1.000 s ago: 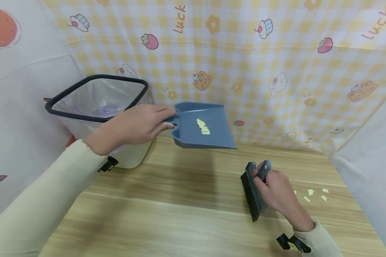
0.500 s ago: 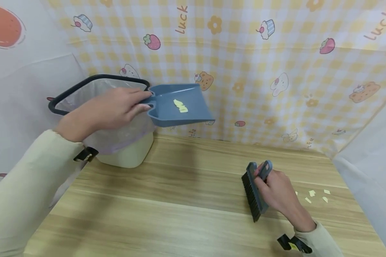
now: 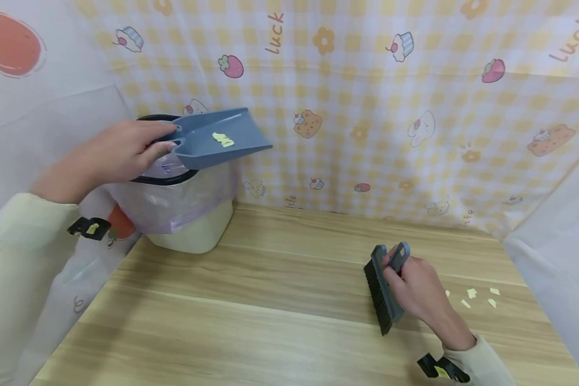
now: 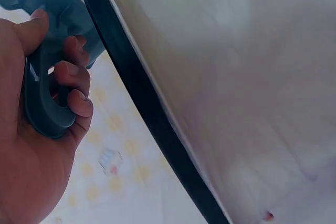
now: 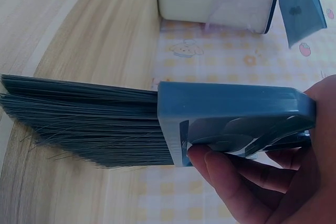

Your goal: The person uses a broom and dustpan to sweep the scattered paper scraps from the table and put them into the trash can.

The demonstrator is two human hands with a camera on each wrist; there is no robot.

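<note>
My left hand [image 3: 120, 150] grips the handle of a blue-grey dustpan [image 3: 222, 126], held above the right part of the trash bin's opening. Several pale yellow paper scraps [image 3: 223, 140] lie in the pan. In the left wrist view, the fingers curl round the looped handle [image 4: 44, 103], beside the bin's dark rim [image 4: 142, 93]. At the right of the table, my right hand [image 3: 422, 292] holds a hand brush [image 3: 388, 289] with dark bristles [image 5: 89, 121]. The bristles rest on or just over the wood; I cannot tell which.
The trash bin [image 3: 193, 236], with a clear liner and black rim, stands at the back left. More paper scraps [image 3: 472, 293] lie on the wooden table [image 3: 270, 279] right of the brush. A checked cloth [image 3: 357, 80] hangs behind.
My left hand has carried the dustpan left and up, from beside the trash bin to over its opening. The scraps stay in the pan. My right hand and the brush have hardly moved.
</note>
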